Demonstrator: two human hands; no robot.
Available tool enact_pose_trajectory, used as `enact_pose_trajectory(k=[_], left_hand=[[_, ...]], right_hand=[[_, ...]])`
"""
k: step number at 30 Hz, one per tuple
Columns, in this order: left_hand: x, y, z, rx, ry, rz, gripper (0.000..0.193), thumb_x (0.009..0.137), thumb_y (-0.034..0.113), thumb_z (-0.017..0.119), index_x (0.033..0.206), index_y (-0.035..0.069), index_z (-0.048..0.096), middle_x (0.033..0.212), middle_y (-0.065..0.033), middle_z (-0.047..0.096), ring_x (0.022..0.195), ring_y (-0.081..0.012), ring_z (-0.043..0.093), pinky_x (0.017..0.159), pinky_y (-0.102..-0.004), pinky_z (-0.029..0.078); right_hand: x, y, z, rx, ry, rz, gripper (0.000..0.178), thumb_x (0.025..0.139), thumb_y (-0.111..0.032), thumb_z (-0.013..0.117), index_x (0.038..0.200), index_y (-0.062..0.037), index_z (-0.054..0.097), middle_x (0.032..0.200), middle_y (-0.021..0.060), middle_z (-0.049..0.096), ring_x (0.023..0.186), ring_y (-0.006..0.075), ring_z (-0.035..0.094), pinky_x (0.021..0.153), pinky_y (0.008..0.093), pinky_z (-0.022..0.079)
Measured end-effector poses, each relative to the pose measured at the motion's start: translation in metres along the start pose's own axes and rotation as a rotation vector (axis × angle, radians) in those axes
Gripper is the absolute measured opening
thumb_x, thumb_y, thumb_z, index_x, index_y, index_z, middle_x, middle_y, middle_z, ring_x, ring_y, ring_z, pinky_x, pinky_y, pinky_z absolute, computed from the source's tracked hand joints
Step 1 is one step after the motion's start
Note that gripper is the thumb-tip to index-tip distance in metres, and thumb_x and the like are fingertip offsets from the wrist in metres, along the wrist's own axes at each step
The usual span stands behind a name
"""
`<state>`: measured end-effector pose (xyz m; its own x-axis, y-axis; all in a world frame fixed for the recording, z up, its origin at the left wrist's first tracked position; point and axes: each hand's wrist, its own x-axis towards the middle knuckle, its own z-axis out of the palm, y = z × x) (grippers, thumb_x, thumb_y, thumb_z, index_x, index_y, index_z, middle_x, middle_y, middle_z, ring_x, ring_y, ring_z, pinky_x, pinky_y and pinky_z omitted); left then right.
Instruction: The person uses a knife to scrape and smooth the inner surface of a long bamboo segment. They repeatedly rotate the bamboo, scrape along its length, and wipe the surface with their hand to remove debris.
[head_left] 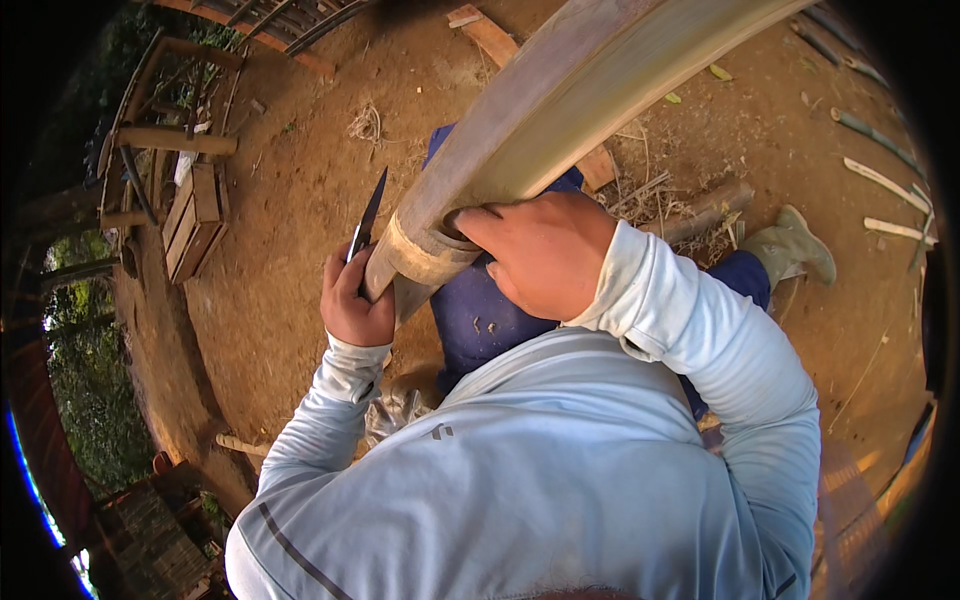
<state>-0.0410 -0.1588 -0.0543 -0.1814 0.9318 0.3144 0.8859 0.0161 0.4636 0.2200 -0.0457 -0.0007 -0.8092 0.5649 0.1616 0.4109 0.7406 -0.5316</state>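
Observation:
A long, trough-shaped piece of split bamboo (520, 110) slants from the upper right down across my lap. A pale band (420, 256) wraps round it near its lower end. My left hand (358, 302) is closed on a knife (370, 215), its dark blade pointing up and away from me. That hand also rests against the bamboo's lower end. My right hand (552, 252) grips the bamboo just above the band, with fingertips tucked into its hollow side and partly hidden there.
Behind the bamboo lie a log (705, 212) and dry shavings. My boot (795, 248) stands on the dirt floor at right. Cut poles (880, 140) lie at far right. A wooden crate (195, 222) stands at left beside a pole frame (175, 140); a plank (485, 32) lies ahead.

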Motion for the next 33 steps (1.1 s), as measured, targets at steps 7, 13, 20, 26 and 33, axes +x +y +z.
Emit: enact_pose_trajectory(k=[7,13,20,26,33], left_hand=[[0.001,0.001,-0.002,0.001,-0.009,0.018,0.037,0.075,0.004,0.066,0.112,0.0,0.068,0.115,-0.0223,0.063,0.103,-0.0412,0.064,0.088,-0.0417,0.052],[0.004,0.004,-0.001,0.028,0.038,0.079,0.032,0.078,0.004,0.069,0.109,-0.004,0.069,0.11,-0.0207,0.065,0.099,-0.0367,0.067,0.085,-0.0379,0.052],[0.003,0.004,-0.002,-0.025,0.006,0.017,0.04,0.074,0.001,0.065,0.114,0.001,0.069,0.116,-0.0207,0.064,0.104,-0.0395,0.065,0.088,-0.0407,0.053],[0.001,0.003,-0.002,-0.006,0.005,0.019,0.039,0.074,0.001,0.065,0.113,0.001,0.069,0.116,-0.0207,0.064,0.105,-0.0396,0.065,0.089,-0.0409,0.053],[0.001,0.002,-0.002,-0.017,0.006,0.014,0.04,0.073,0.001,0.065,0.113,0.001,0.069,0.118,-0.0213,0.064,0.106,-0.0401,0.065,0.09,-0.0412,0.053]], right_hand=[[-0.009,0.007,-0.006,-0.145,0.07,-0.097,0.026,0.087,-0.014,0.058,0.111,-0.0075,0.063,0.097,0.0128,0.071,0.084,0.0335,0.071,0.07,0.0417,0.058],[-0.003,0.007,0.008,-0.082,0.142,-0.115,0.027,0.087,-0.015,0.058,0.113,-0.0078,0.063,0.098,0.0133,0.071,0.085,0.034,0.071,0.07,0.0434,0.059],[-0.001,0.009,0.011,-0.065,0.149,-0.087,0.034,0.089,-0.016,0.057,0.121,-0.0095,0.061,0.095,0.0118,0.07,0.08,0.0324,0.072,0.063,0.0421,0.059],[0.0,-0.002,0.0,-0.197,-0.028,-0.05,0.042,0.089,-0.016,0.057,0.13,-0.0114,0.059,0.095,0.0088,0.07,0.078,0.0295,0.072,0.061,0.0404,0.059],[-0.009,0.0,0.008,-0.205,0.087,-0.056,0.042,0.091,-0.017,0.055,0.132,-0.0116,0.059,0.101,0.0079,0.069,0.073,0.0278,0.072,0.059,0.0389,0.059]])
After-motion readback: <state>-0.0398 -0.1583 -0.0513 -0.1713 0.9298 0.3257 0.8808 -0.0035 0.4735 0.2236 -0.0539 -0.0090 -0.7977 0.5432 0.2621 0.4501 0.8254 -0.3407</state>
